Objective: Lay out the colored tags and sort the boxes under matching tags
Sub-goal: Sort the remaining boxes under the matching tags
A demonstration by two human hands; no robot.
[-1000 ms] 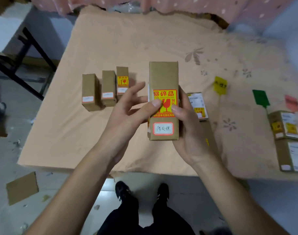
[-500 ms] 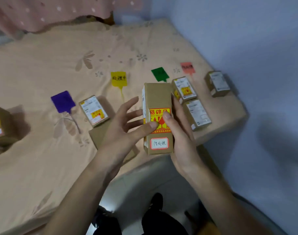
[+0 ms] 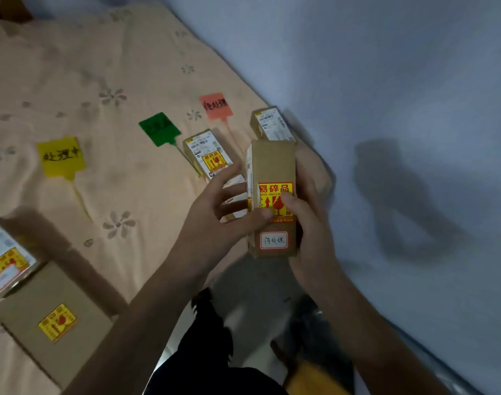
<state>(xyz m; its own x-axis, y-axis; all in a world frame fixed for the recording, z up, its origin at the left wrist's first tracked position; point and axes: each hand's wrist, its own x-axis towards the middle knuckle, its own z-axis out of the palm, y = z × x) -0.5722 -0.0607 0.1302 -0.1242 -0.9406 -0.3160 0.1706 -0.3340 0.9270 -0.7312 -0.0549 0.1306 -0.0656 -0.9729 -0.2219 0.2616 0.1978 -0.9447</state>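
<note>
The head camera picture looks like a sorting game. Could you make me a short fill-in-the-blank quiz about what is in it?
1. The tall box is held upright by ____ hands, the left hand and the right hand.
2. Between the yellow tag and the pink tag lies a ____ tag.
3. The sticker under both thumbs on the held box is red and ____.
4. The white label near that box's bottom has a ____ border.

Missing words: both; green; yellow; red

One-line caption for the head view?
Both hands hold a box near the red tag.
</note>
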